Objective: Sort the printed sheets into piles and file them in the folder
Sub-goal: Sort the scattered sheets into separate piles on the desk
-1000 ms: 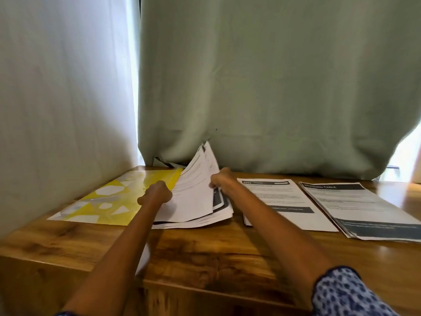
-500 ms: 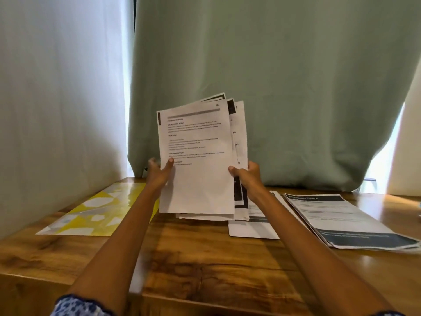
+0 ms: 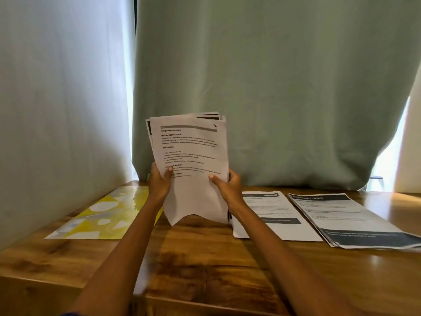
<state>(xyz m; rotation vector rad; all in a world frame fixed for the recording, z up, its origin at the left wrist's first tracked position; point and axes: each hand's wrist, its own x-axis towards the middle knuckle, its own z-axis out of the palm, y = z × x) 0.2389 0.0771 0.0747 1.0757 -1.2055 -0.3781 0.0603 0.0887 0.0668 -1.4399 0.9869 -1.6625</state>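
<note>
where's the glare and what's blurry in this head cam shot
Head view: daylight blows out the curtain gap at right; sheen streaks the yellow folder and the wooden table. Headings on the held stack read, its small print smears. Wide-angle bend curves the table's near edge.

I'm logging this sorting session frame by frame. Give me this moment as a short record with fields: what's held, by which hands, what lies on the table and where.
held: stack of printed sheets, upright, bottom edge on or just above the table, can't tell which
left hand: grips the stack's left edge
right hand: grips the stack's right edge
top sheet heading: "INITIAL SCENE SETUP"
table: wooden
left of stack: yellow patterned folder, lying flat
right of stack: middle pile, then far-right pile headed "DRESSING TABLE"
</note>
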